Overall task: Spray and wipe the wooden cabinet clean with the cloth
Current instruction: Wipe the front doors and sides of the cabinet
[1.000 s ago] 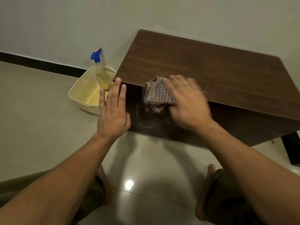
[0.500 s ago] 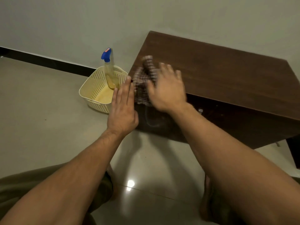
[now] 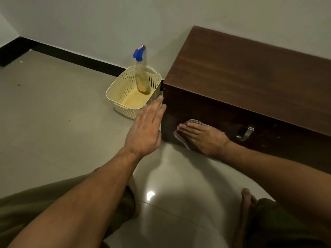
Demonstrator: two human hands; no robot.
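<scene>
A low dark wooden cabinet stands against the wall on the right. My right hand presses a checked cloth flat against the lower left part of the cabinet's front face. My left hand is flat with fingers extended, its fingertips touching the cabinet's front left corner edge. A spray bottle with a blue nozzle and yellowish liquid stands in a cream perforated basket just left of the cabinet.
A metal handle sits on the cabinet front, right of my right hand. A black skirting strip runs along the wall's base. Glossy floor tiles lie in front. My bent knees and a bare foot are at the bottom.
My right hand has carried the cloth down from the cabinet's top front edge to the lower front face. My left hand stays at the corner. The camera has shifted left and down.
</scene>
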